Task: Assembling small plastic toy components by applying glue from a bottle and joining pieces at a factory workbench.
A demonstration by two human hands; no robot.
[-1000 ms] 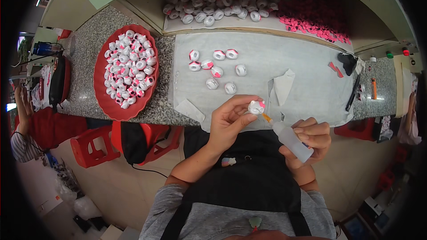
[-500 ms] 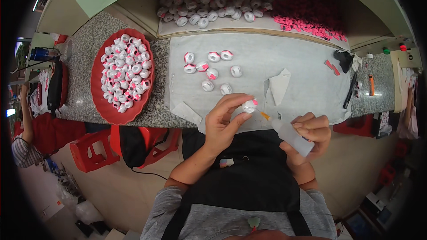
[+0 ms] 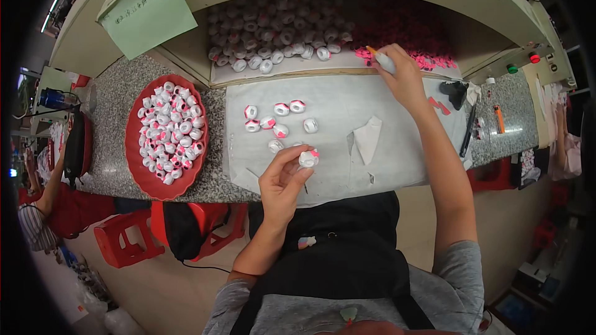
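Observation:
Between the thumb and fingers of my left hand [image 3: 282, 185] is a small round white piece with a pink patch [image 3: 308, 159], held over the near part of the white paper sheet [image 3: 397, 174]. My right hand [image 3: 403, 76] reaches to the shelf compartment, closed round a whitish squeeze bottle [image 3: 385, 62] with an orange tip. Its fingertips are at the edge of a heap of small flat pink pieces [image 3: 434, 62]; whether they touch one I cannot tell. Several white-and-pink round pieces [image 3: 281, 109] stand on the paper beyond my left hand.
A red scalloped bowl [image 3: 132, 149] full of white-and-pink pieces stands at left. More white pieces [image 3: 266, 66] fill the shelf's left part. A folded paper scrap [image 3: 369, 139], black cloth [image 3: 455, 93], orange lighter [image 3: 499, 119] and red stools [image 3: 121, 239] are around.
My right hand has moved up and away from the held piece to the pink heap, keeping the bottle. My left hand still holds its piece. The whole view has shifted slightly.

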